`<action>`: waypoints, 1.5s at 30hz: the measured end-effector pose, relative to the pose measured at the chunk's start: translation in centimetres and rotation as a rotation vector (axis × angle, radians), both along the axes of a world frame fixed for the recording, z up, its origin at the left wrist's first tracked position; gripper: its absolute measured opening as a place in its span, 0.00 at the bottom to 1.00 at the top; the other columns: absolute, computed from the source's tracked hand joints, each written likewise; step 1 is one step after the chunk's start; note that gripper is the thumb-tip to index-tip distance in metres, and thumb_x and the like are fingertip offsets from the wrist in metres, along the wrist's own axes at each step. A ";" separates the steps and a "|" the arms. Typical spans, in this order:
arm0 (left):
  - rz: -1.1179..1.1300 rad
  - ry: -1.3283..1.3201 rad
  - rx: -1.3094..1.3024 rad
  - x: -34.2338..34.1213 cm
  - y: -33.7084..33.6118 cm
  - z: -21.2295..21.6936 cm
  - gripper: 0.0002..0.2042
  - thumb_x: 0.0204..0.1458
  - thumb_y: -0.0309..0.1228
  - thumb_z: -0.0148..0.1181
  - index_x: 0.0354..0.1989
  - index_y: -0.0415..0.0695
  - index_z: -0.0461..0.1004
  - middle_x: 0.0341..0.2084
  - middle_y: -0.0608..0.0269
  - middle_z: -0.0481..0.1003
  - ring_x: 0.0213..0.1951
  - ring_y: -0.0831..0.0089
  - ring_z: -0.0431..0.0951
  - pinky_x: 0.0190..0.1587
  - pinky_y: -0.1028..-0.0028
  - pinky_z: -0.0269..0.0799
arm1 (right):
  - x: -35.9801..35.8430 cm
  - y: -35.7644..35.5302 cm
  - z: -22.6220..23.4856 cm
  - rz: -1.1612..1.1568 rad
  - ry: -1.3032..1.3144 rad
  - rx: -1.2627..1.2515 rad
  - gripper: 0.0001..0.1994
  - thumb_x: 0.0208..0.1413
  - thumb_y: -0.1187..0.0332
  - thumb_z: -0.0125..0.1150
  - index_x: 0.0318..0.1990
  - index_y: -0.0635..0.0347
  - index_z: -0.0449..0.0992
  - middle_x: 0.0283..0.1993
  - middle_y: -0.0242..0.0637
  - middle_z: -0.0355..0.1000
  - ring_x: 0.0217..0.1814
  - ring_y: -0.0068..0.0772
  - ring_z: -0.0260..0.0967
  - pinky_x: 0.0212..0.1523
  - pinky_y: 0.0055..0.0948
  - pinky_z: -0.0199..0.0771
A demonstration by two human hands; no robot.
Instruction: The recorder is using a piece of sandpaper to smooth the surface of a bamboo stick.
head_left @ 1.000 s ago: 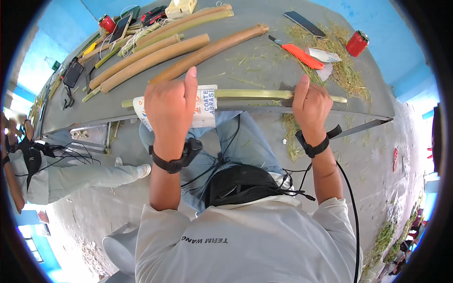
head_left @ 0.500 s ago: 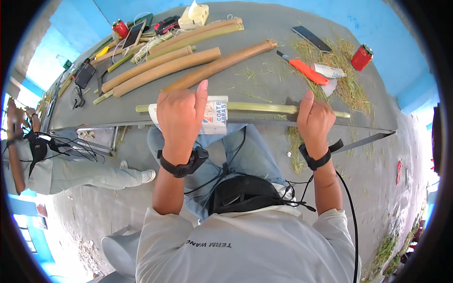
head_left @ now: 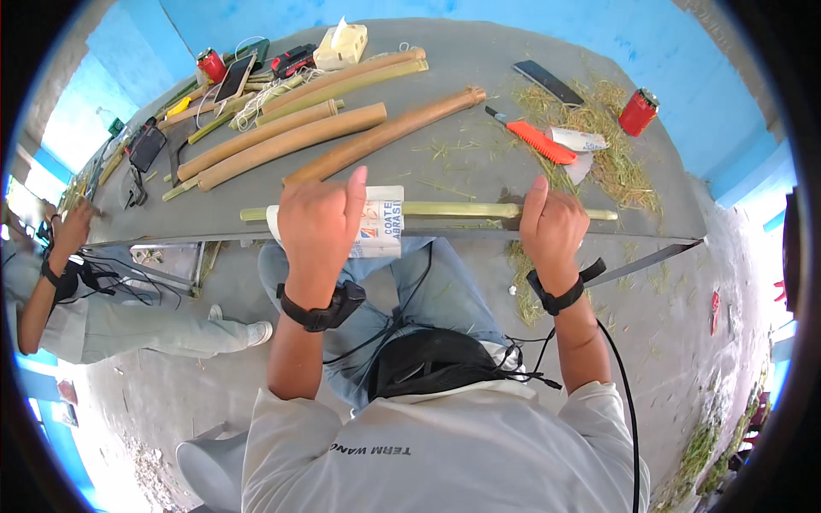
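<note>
A slim green bamboo stick (head_left: 462,209) lies sideways along the near edge of the table. My left hand (head_left: 318,229) is closed around a sheet of sandpaper (head_left: 381,224), white and printed on its back, which is folded over the stick's left part. The stick's left end pokes out past the sheet. My right hand (head_left: 554,227) grips the stick near its right end, thumb pointing away from me. Both palms and the sheet's rough side are hidden.
Thicker bamboo poles (head_left: 295,145) lie at the back left, beside a tissue pack (head_left: 340,46) and string. To the right are an orange-handled saw (head_left: 540,142), a phone (head_left: 548,82), a red can (head_left: 639,112) and shavings (head_left: 611,107). A co-worker's hand (head_left: 73,226) shows far left.
The view has shifted slightly, so the table sits a little lower and more left. My grips on sandpaper and stick look unchanged. The co-worker's hand has moved toward the table edge.
</note>
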State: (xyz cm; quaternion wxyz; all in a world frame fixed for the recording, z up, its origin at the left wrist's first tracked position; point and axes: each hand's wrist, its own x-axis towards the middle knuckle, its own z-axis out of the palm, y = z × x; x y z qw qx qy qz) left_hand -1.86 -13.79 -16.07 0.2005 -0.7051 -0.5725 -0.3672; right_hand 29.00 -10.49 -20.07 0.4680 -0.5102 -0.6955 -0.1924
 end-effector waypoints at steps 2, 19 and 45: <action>-0.030 -0.015 -0.048 -0.2 0.0 0.4 0.28 0.68 0.40 0.56 0.14 0.37 0.66 0.14 0.48 0.67 0.20 0.49 0.68 0.29 0.55 0.62 | 0.2 0.2 0.1 -0.005 0.002 -0.005 0.24 0.65 0.68 0.56 0.12 0.59 0.70 0.14 0.43 0.66 0.16 0.50 0.63 0.22 0.45 0.61; -0.018 -0.028 0.178 1.1 0.2 -0.8 0.25 0.61 0.36 0.63 0.10 0.46 0.68 0.10 0.59 0.69 0.18 0.57 0.69 0.30 0.60 0.62 | 0.0 -0.1 0.3 0.000 0.007 -0.035 0.25 0.65 0.68 0.56 0.11 0.61 0.69 0.13 0.45 0.65 0.16 0.53 0.62 0.23 0.46 0.61; -0.083 -0.036 0.084 0.8 0.6 -0.4 0.27 0.64 0.36 0.60 0.10 0.41 0.66 0.11 0.54 0.67 0.18 0.53 0.68 0.29 0.56 0.63 | -0.2 -0.3 0.4 0.029 0.011 -0.029 0.24 0.64 0.69 0.57 0.12 0.60 0.70 0.15 0.44 0.66 0.17 0.53 0.64 0.23 0.47 0.61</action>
